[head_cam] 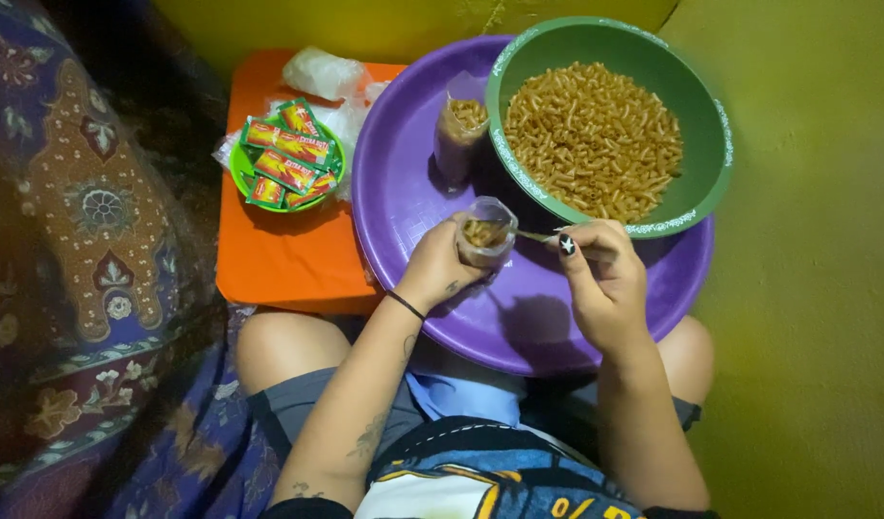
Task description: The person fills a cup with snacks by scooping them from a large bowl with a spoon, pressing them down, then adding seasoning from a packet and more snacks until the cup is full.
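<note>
My left hand (437,267) grips a small clear plastic bag (487,231), partly filled with brown fried macaroni, over the purple tray (404,183). My right hand (603,279) holds a metal spoon (534,235) whose tip points into the bag's mouth. Just beyond, a green bowl (711,173) full of the same macaroni rests on the tray. A second, filled clear bag (459,135) stands upright on the tray beside the bowl's left rim.
An orange stool top (288,259) to the left carries a small green plate (240,173) of red-and-green sachets and crumpled clear plastic bags (322,72). Patterned fabric (86,240) lies at far left. My knees sit under the tray; a yellow-green floor surrounds.
</note>
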